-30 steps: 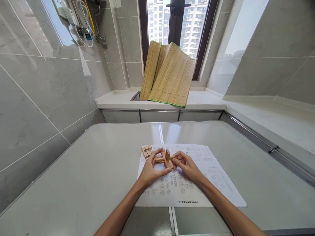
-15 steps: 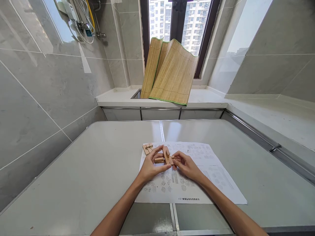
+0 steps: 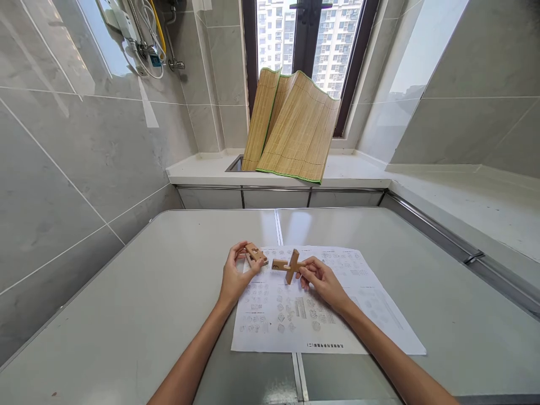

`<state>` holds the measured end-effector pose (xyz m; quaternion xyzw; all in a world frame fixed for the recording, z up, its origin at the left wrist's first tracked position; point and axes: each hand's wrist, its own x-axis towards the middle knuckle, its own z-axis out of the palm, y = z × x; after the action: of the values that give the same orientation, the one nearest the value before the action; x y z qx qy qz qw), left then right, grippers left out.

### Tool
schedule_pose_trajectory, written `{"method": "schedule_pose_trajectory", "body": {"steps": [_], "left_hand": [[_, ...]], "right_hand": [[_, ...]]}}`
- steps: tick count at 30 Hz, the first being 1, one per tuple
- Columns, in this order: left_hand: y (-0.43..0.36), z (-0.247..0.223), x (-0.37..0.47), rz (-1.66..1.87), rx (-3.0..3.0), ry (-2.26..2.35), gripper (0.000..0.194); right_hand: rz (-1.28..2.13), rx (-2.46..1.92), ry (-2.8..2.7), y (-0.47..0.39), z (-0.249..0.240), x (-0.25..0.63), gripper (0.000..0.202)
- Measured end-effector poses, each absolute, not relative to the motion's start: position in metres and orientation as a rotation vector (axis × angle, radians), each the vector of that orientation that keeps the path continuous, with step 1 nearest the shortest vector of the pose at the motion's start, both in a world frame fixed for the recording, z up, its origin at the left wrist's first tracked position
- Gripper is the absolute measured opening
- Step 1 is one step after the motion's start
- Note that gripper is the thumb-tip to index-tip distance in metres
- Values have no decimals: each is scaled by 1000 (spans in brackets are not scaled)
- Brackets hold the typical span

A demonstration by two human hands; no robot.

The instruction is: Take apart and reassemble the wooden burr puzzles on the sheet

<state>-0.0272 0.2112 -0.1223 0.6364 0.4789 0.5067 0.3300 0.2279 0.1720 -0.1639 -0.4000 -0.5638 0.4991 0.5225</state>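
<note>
Head view: crossed wooden pieces [image 3: 292,268] in right hand [image 3: 319,278], above paper [image 3: 329,332].

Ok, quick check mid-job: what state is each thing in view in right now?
Left hand: closed around a wooden block.
Right hand: pinching crossed wooden pieces.
Wooden block: held; whether lifted, unclear.
Crossed wooden pieces: joined.
Printed sheet: spread out, print up, on the table.
Bamboo mat: folded, propped upright.
Window: appears shut.
</note>
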Motion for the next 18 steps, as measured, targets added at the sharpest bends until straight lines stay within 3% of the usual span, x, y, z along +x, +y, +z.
{"method": "schedule_pose_trajectory", "body": {"steps": [11,18], "left_hand": [[196,-130,-33,880,2363,1105,76],[193,-125,-32,697,2505,1034,70]], "right_hand": [[1203,-975,-1202,173,-157,232,38],[1216,-968,-1220,173,-159,232,38]]}}
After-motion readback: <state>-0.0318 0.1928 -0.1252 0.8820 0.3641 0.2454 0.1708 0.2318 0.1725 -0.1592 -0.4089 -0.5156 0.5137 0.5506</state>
